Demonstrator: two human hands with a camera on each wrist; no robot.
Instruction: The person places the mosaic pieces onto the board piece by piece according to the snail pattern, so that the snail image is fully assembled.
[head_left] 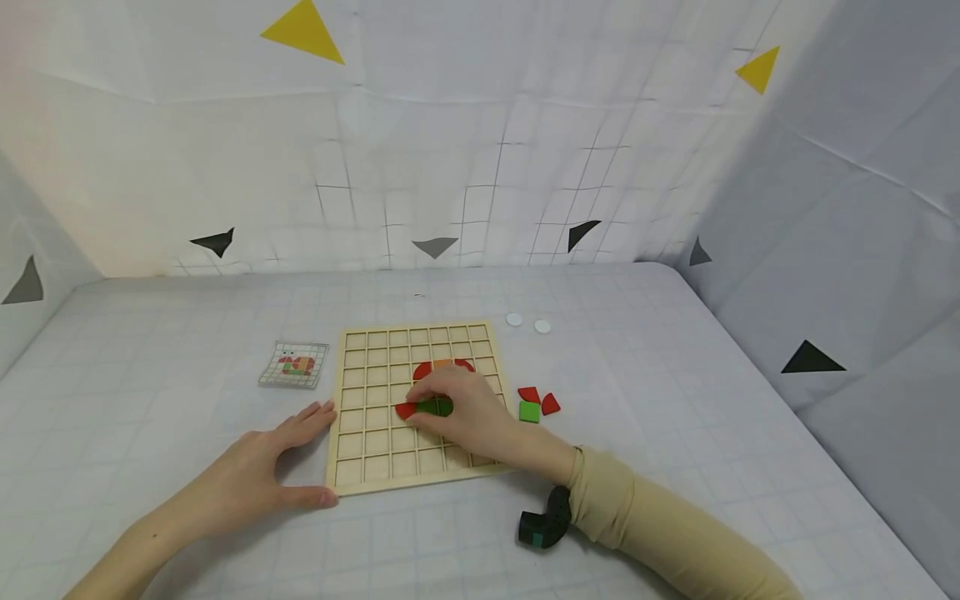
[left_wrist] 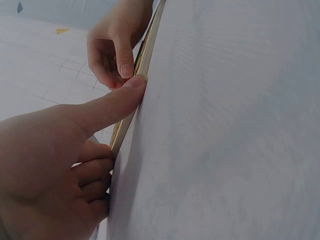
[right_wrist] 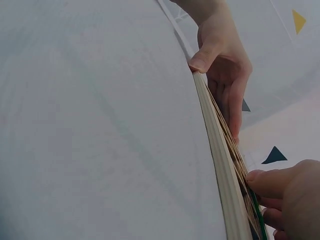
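A wooden grid board (head_left: 375,446) lies on the table, with my left hand (head_left: 251,475) at its left side. The fingertips of that hand touch the left edge, and its thumb rests at the near left corner. Over the board, my right hand (head_left: 472,417) pinches a red quarter-circle piece (head_left: 405,410) between thumb and forefinger, right at a grid cell. Beside it, green pieces (head_left: 435,407) sit in the cells, partly under the hand. Farther back, a red piece (head_left: 422,370), an orange piece (head_left: 443,363) and another red piece (head_left: 465,365) form a row.
Right of the board lie two red quarter-circle pieces (head_left: 551,404) and a green square (head_left: 529,412). Two white discs (head_left: 513,319) are near the far right corner. A small picture card (head_left: 294,365) lies to the left. A black wrist device (head_left: 546,521) is by the right sleeve.
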